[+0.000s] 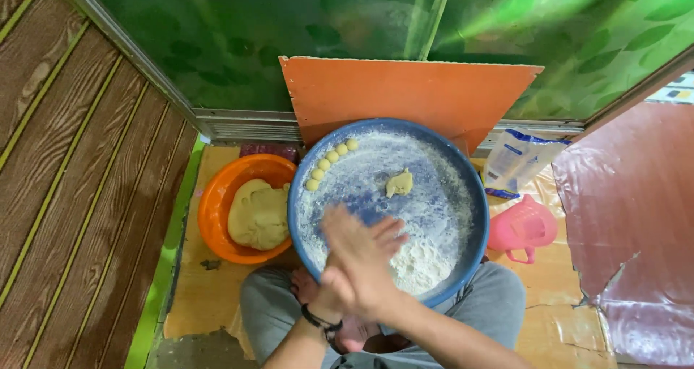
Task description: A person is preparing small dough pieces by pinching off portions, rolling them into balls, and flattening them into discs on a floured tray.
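From the head camera, the person is sitting cross-legged on the floor with a wide blue tray resting across the lap, its floor dusted white with flour. The left hand and the right hand are pressing flat together, palm against palm, just over the near rim of the tray, fingers stretched out rather than curled. Whether a piece of dough is sitting between the palms cannot be told, since the hands are covering that spot.

A small torn dough piece is lying in the middle of the tray, well apart from the hands. A row of small dough balls is curving along the far left rim. A flour heap is sitting just beside the right hand. The big dough lump is resting in an orange bowl touching the tray's left side.

To roll well here, it seems wise to be keeping the palms lightly floured, moving them in small circles with even pressure, and working over the tray so that crumbs are falling back into it.

A white plastic bag with blue bands is lying right of the tray, slumped against the wall base. A pink plastic scoop-like container is sitting just below it. An orange board is leaning upright behind the tray.
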